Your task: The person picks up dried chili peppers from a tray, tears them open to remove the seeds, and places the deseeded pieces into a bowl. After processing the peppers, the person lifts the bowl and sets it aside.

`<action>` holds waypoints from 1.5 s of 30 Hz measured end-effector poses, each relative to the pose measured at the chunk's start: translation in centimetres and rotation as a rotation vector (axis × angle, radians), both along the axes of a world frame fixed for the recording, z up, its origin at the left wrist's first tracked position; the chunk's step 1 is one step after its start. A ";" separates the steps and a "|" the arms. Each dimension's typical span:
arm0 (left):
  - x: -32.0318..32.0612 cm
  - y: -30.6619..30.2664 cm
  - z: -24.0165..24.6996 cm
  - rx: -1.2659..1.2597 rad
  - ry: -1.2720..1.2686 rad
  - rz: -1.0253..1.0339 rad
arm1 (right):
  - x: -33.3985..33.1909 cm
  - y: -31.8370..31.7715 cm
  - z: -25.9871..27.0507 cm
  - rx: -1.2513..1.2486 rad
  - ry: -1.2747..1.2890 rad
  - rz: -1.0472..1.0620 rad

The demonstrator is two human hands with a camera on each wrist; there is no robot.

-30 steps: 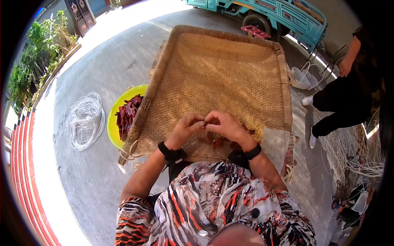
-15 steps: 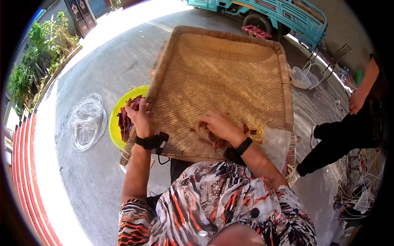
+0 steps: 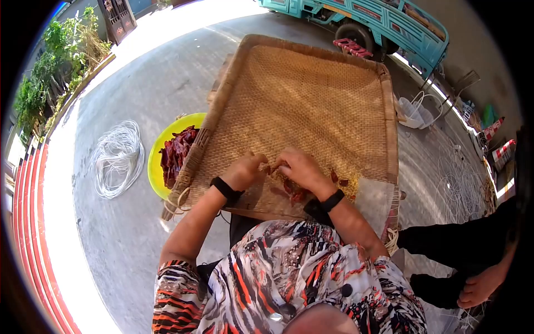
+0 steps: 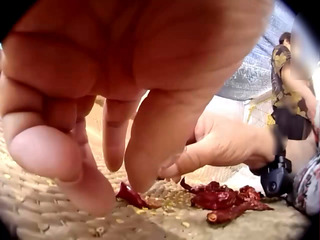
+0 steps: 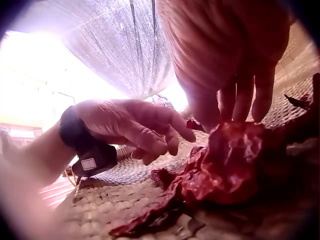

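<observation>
On a woven tray [image 3: 311, 94], several dried red chilies [image 5: 225, 165] lie close to the person's body. The left hand [image 3: 242, 172] hovers over the tray with loosely bent, spread fingers. A small red chili piece [image 4: 132, 196] shows by its thumb tip in the left wrist view. Opposite it, the right hand [image 3: 300, 168] is low over the tray, fingers pointing down beside the chilies. A bit of red shows at its thumb in the right wrist view; I cannot tell whether the fingers pinch it. Yellow seeds [image 3: 351, 181] are scattered under and beside the right hand.
A yellow-green basin [image 3: 154, 167] of dark red chilies stands left of the tray. A coil of white cord [image 3: 115, 158] lies on the concrete. Another person's dark trouser leg [image 3: 445, 239] is at the right. A turquoise cargo tricycle [image 3: 384, 28] is parked behind.
The left hand went from beside the right hand to the tray's left rim near the basin, then came back over the tray. The right hand stayed near the chilies. The other person moved nearer.
</observation>
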State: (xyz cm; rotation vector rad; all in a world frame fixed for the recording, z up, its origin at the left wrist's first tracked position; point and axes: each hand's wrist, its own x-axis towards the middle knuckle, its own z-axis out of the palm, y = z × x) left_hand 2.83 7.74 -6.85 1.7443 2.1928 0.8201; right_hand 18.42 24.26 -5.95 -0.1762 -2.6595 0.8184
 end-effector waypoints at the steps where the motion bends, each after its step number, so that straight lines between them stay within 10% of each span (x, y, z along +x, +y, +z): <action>1: 0.1 0.7 -0.3 -0.091 0.014 0.037 | -0.3 -0.1 0.0 0.016 0.014 0.042; 26: 0.9 1.0 3.8 0.081 -1.051 0.029 | 0.7 -0.8 2.6 -0.637 0.043 -0.007; 30: -0.9 -1.2 6.5 0.244 -0.980 0.315 | 3.0 0.7 1.9 -0.233 -0.169 0.028; 39: -7.5 -5.8 6.1 0.865 -1.044 1.115 | 3.6 -0.3 1.2 -0.166 -0.316 0.083; 45: 1.1 -3.1 8.6 0.197 -0.975 0.335 | 3.1 -0.5 2.7 -0.479 -0.099 -0.025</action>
